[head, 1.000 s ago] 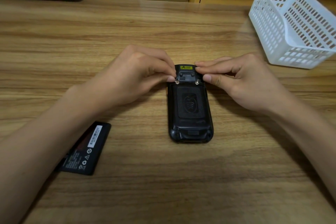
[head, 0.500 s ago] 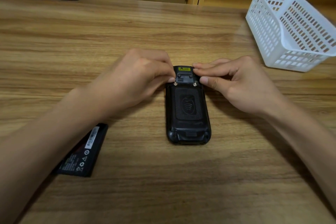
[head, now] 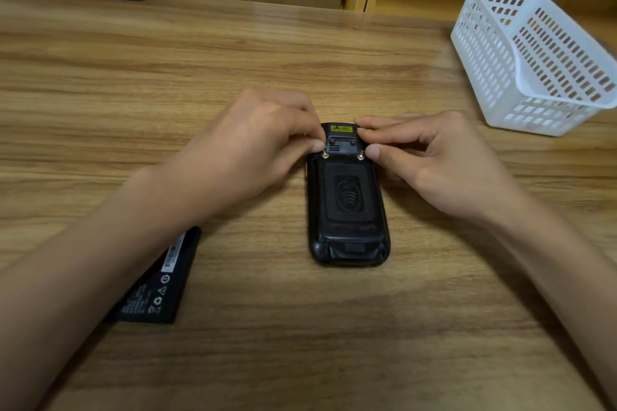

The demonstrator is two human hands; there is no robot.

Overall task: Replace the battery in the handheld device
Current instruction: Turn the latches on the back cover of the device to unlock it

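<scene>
Two hands pinch at the far end of a black handheld device (head: 347, 203) lying face-down on a wooden table (head: 300, 344).

Both thumbs and forefingers are pressed together: the left hand (head: 253, 147) at the left silver screw (head: 325, 154), the right hand (head: 444, 160) at the right silver screw (head: 360, 155), just below a yellow label (head: 341, 128). The back cover is on. One loose battery (head: 157, 284) lies flat near the left forearm, well apart from the device. A white slotted basket (head: 534, 57) stands far right.
</scene>
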